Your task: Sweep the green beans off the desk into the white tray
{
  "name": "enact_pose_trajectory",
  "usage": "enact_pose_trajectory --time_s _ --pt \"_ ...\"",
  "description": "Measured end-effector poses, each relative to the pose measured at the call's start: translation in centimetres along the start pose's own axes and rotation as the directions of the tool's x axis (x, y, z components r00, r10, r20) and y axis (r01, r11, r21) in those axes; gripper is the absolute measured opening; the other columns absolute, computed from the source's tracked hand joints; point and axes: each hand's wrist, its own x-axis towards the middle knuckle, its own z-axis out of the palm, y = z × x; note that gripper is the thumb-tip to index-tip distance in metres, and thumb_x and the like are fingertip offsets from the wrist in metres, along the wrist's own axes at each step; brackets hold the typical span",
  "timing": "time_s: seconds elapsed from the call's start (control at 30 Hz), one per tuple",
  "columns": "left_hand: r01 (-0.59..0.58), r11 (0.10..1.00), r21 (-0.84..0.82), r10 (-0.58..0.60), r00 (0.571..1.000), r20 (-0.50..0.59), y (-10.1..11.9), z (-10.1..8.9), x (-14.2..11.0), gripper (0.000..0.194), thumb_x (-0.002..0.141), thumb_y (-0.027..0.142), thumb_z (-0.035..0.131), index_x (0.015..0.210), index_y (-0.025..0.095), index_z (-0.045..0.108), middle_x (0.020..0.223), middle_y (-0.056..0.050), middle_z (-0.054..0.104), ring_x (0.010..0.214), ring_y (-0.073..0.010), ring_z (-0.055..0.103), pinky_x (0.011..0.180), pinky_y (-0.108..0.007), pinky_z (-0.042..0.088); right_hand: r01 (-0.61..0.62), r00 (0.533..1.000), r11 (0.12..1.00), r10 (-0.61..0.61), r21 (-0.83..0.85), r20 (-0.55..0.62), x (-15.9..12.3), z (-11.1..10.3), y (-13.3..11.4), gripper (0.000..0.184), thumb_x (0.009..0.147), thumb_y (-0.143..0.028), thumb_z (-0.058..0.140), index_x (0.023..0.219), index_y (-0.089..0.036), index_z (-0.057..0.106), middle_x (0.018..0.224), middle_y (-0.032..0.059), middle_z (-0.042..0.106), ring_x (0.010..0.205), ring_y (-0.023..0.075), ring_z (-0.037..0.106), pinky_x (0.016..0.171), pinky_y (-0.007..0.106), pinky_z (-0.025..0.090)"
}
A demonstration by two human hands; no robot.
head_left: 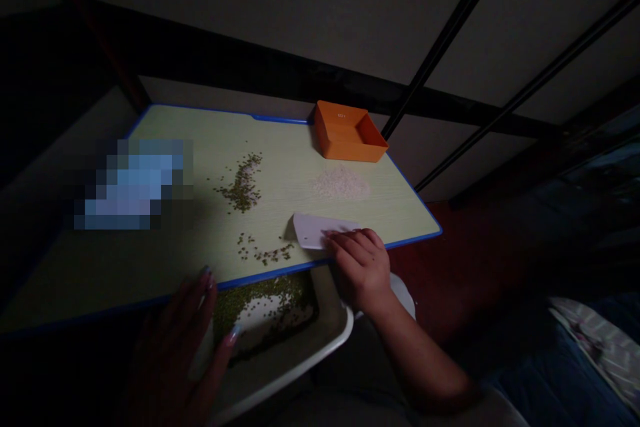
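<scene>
My right hand (364,261) grips a white flat scraper (311,229) near the front edge of the table. Just left of the scraper lies a thin curve of small green beans or seeds (273,255). A larger heap of the same green pieces (244,188) rests further back on the tabletop. Beneath the front edge, a white plastic bin (330,340) holds many more green pieces (250,297). My left hand (193,340) is in shadow over the bin's left side, thumb and fingers spread apart, with nothing seen in it. Whether it touches the bin is unclear.
The pale table (200,240) has a blue edge. An orange open box (350,147) stands at its back right, with a spread of whitish grains (343,184) before it. A blurred-out bright patch (137,187) is at the left. Wall panels rise behind; bedding-like fabric (600,340) lies lower right.
</scene>
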Motion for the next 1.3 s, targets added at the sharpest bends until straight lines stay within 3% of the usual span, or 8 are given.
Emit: enact_pose_trajectory --time_s 0.2,0.33,0.53,0.77,0.97,1.1,1.3 --pt "-0.043 0.999 0.022 0.043 0.999 -0.01 -0.2 0.0 -0.1 0.07 0.088 0.037 0.046 0.153 0.037 0.02 0.158 -0.004 0.046 0.147 -0.0297 0.042 0.112 -0.062 0.046 -0.038 0.998 0.999 0.036 -0.028 -0.05 2.0 1.6 1.9 0.024 0.094 -0.009 0.051 0.101 -0.018 0.071 0.097 0.0081 0.079 0.081 0.0201 0.067 0.072 0.034 0.045" --pt "-0.058 0.998 0.036 0.059 0.998 -0.011 -0.1 -0.1 0.0 0.07 0.088 0.038 0.046 0.153 0.035 0.021 0.158 -0.005 0.047 0.146 -0.0305 0.043 0.109 -0.061 0.049 -0.015 0.999 1.0 0.016 0.023 -0.046 3.0 1.6 1.1 0.022 0.095 -0.01 0.051 0.098 -0.019 0.071 0.094 0.0059 0.079 0.08 0.0185 0.066 0.072 0.033 0.044" --pt "-0.06 0.997 0.046 0.061 0.998 -0.016 0.1 -0.2 0.1 0.07 0.088 0.036 0.046 0.153 0.035 0.02 0.157 -0.005 0.048 0.146 -0.0288 0.043 0.111 -0.058 0.047 0.085 0.996 0.991 -0.081 0.108 -0.039 3.2 0.5 -1.6 0.023 0.096 -0.01 0.048 0.099 -0.021 0.067 0.095 0.0015 0.08 0.081 0.0151 0.069 0.084 0.035 0.046" --pt "-0.098 0.994 0.056 0.099 0.995 -0.022 -0.2 -0.2 0.2 0.07 0.087 0.037 0.046 0.153 0.032 0.022 0.159 -0.004 0.045 0.147 -0.0266 0.042 0.113 -0.052 0.045 0.1 0.995 0.98 -0.095 0.172 -0.035 1.2 -1.0 -1.6 0.018 0.098 -0.014 0.05 0.103 -0.022 0.067 0.097 0.0012 0.08 0.087 0.0138 0.071 0.096 0.038 0.044" --pt "-0.092 0.993 0.069 0.095 0.995 -0.038 0.1 -0.2 0.3 0.069 0.088 0.039 0.044 0.153 0.032 0.022 0.156 -0.006 0.049 0.143 -0.0291 0.047 0.104 -0.059 0.053 0.102 0.993 0.98 -0.091 0.17 -0.072 0.2 -1.9 -0.8 0.021 0.1 -0.016 0.047 0.104 -0.022 0.067 0.093 0.0014 0.08 0.085 0.0137 0.072 0.095 0.039 0.046" --pt "-0.084 0.994 0.064 0.086 0.996 -0.031 0.1 -0.2 0.3 0.069 0.089 0.039 0.044 0.153 0.032 0.021 0.155 -0.007 0.049 0.144 -0.0307 0.045 0.104 -0.063 0.052 0.116 0.982 0.985 -0.094 0.131 -0.161 0.0 -2.3 -0.2 0.022 0.101 -0.015 0.045 0.109 -0.019 0.065 0.092 0.0047 0.08 0.087 0.0151 0.073 0.091 0.039 0.05" --pt "-0.078 0.995 0.054 0.08 0.996 -0.036 0.0 -0.1 0.1 0.069 0.088 0.039 0.044 0.153 0.033 0.021 0.157 -0.006 0.047 0.145 -0.0298 0.044 0.107 -0.062 0.051 0.16 0.978 0.98 -0.14 0.122 -0.154 -0.2 -4.0 -1.6 0.021 0.101 -0.014 0.046 0.102 -0.016 0.067 0.091 0.0061 0.08 0.091 0.0155 0.073 0.09 0.04 0.052"
